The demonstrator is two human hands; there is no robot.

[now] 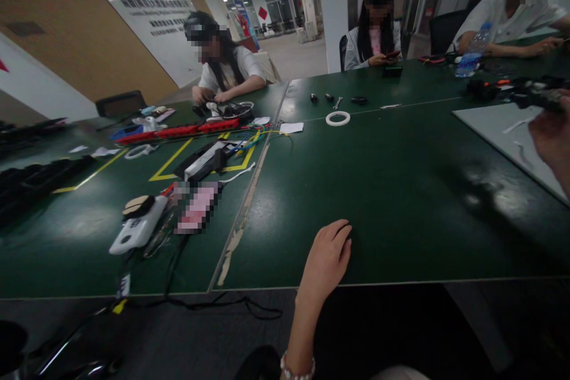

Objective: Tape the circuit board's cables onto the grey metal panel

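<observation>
My left hand lies flat on the dark green table close to its front edge, fingers stretched out and together, holding nothing. A bead bracelet sits on that wrist. My right hand is raised at the right edge of the view, blurred and cut off by the frame. Its top touches or overlaps the end of a black device with orange parts. I cannot see whether the fingers grip it.
A white tape ring lies mid-table, with small dark parts behind it. At the left are a white gadget, cables, red strips and yellow floor-tape lines. A grey mat lies at the right. Three other people sit at the far side.
</observation>
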